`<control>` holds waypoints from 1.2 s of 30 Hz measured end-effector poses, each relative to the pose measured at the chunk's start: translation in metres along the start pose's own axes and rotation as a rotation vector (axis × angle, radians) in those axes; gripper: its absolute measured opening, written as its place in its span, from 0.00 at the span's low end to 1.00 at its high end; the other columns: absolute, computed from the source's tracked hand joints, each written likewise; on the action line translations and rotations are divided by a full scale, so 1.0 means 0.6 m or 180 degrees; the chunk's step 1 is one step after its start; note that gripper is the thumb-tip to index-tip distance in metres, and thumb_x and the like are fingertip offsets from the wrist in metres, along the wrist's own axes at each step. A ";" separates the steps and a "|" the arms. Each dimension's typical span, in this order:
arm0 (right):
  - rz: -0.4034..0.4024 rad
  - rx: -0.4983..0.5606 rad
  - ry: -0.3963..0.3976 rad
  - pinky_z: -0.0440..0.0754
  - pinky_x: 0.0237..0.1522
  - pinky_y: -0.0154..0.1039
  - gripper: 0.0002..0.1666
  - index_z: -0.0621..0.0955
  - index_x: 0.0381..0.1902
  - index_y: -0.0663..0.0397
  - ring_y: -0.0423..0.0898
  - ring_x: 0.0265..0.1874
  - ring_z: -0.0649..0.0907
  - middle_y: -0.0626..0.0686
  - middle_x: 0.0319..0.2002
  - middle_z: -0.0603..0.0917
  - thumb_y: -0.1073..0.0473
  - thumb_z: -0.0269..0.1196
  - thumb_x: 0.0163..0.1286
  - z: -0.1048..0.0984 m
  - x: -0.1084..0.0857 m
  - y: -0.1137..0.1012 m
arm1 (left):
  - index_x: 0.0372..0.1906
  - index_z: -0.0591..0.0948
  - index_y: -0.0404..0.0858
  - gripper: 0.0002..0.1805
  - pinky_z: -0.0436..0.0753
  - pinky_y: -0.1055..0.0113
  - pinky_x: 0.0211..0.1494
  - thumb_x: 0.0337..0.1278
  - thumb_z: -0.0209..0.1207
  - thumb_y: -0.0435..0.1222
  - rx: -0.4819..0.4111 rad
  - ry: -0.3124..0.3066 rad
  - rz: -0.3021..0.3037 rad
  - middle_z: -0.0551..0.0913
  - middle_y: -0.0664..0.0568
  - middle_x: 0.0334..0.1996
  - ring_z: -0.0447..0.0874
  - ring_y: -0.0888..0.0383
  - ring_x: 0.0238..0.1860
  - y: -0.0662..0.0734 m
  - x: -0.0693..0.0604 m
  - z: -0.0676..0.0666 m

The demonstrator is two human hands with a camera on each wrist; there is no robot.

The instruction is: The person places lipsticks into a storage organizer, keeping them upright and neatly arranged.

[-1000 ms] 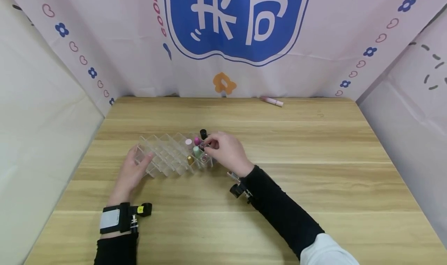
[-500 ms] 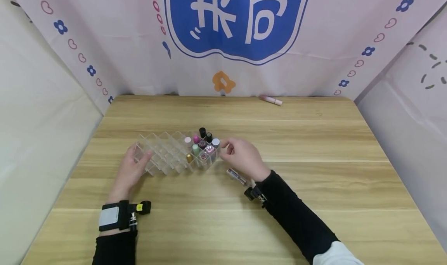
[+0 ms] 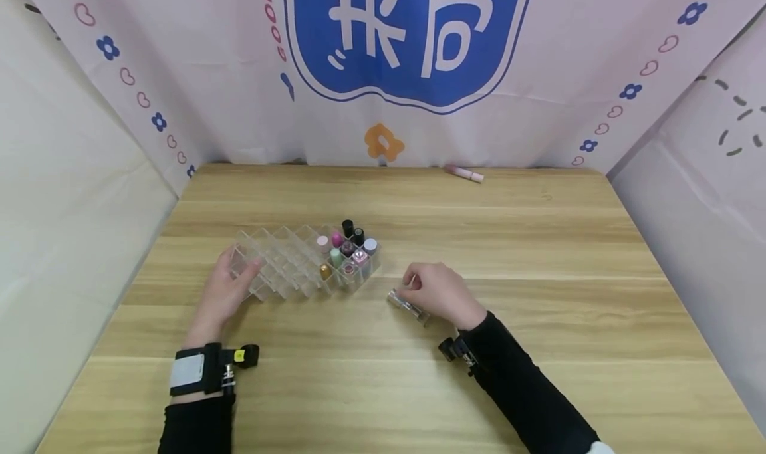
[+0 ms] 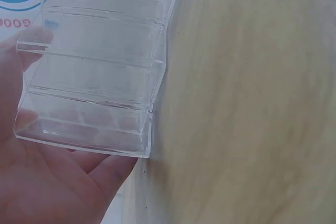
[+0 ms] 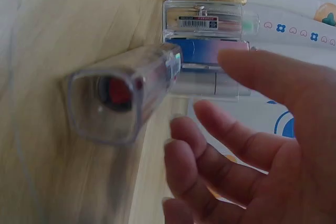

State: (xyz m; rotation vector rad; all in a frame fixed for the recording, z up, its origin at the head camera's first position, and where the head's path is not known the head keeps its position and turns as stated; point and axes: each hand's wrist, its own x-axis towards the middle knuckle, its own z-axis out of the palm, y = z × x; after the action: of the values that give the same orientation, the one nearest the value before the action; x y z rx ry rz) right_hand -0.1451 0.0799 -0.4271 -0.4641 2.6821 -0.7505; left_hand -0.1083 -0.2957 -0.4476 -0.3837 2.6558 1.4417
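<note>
A clear lipstick organizer (image 3: 278,268) with diamond-shaped slots stands on the table. My left hand (image 3: 218,301) grips its left end, thumb on the near side; the left wrist view shows fingers behind the clear wall (image 4: 94,77). Several capped lipsticks fill the organizer's right end, among them a gold one (image 3: 326,271) and a black one (image 3: 348,228). To the right lies a clear-cased lipstick (image 3: 413,309), its red tip (image 5: 119,92) visible through the case. My right hand (image 3: 445,294) hovers over it, thumb and fingers apart; in the right wrist view they look clear of the case.
A pink tube (image 3: 465,173) lies at the back edge of the wooden table (image 3: 538,241). Behind it hangs a printed cloth (image 3: 239,108), with pale sheets on both sides.
My right hand has left the organizer's right end and moved right and nearer, to the clear-cased lipstick. Its former place now shows a pale-capped lipstick. My left hand keeps its grip.
</note>
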 end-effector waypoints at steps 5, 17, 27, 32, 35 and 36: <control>0.0092 0.0010 -0.0155 0.75 0.26 0.35 0.14 0.82 0.34 0.43 0.40 0.23 0.79 0.42 0.26 0.83 0.43 0.71 0.57 0.003 -0.014 0.016 | 0.79 0.40 0.38 0.48 0.51 0.30 0.73 0.70 0.46 0.60 0.0048 -0.0028 0.0009 0.43 0.33 0.78 0.45 0.29 0.76 -0.002 0.001 0.001; 0.0090 0.0011 -0.0218 0.72 0.25 0.34 0.15 0.81 0.27 0.41 0.40 0.22 0.76 0.41 0.22 0.80 0.43 0.75 0.52 0.018 -0.036 0.046 | 0.78 0.42 0.34 0.48 0.53 0.31 0.73 0.70 0.47 0.59 0.0072 0.0026 0.0085 0.47 0.29 0.76 0.49 0.28 0.75 -0.004 -0.002 0.004; 0.0088 -0.0070 -0.0156 0.68 0.23 0.34 0.16 0.80 0.19 0.40 0.41 0.20 0.74 0.41 0.20 0.78 0.43 0.76 0.52 0.020 -0.034 0.044 | 0.79 0.41 0.36 0.48 0.54 0.30 0.73 0.70 0.47 0.58 0.0031 0.0061 0.0081 0.46 0.31 0.77 0.49 0.28 0.75 -0.002 0.000 0.002; 0.0110 -0.0107 -0.0146 0.69 0.24 0.34 0.13 0.82 0.21 0.41 0.40 0.21 0.74 0.41 0.21 0.79 0.45 0.74 0.54 0.021 -0.031 0.045 | 0.78 0.42 0.35 0.47 0.55 0.31 0.73 0.71 0.47 0.57 0.0027 0.0070 0.0114 0.48 0.30 0.76 0.50 0.28 0.74 -0.004 0.001 0.002; 0.0097 -0.0087 -0.0129 0.69 0.24 0.33 0.11 0.83 0.24 0.42 0.40 0.20 0.74 0.41 0.21 0.79 0.46 0.73 0.56 0.019 -0.029 0.047 | 0.79 0.42 0.36 0.46 0.55 0.31 0.73 0.71 0.48 0.57 0.0016 0.0074 0.0119 0.48 0.30 0.77 0.50 0.28 0.74 -0.005 0.002 0.002; 0.0102 -0.0077 -0.0130 0.70 0.24 0.33 0.11 0.83 0.24 0.42 0.40 0.20 0.74 0.41 0.21 0.80 0.46 0.72 0.56 0.018 -0.028 0.047 | 0.79 0.42 0.36 0.47 0.54 0.31 0.73 0.71 0.48 0.57 0.0022 0.0066 0.0114 0.48 0.31 0.77 0.49 0.28 0.75 -0.004 0.002 0.002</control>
State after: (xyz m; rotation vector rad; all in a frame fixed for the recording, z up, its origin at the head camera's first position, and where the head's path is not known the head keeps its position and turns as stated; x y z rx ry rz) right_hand -0.1322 0.1044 -0.4476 -0.4368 2.6570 -0.6929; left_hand -0.1090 -0.2965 -0.4505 -0.3540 2.6967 1.4461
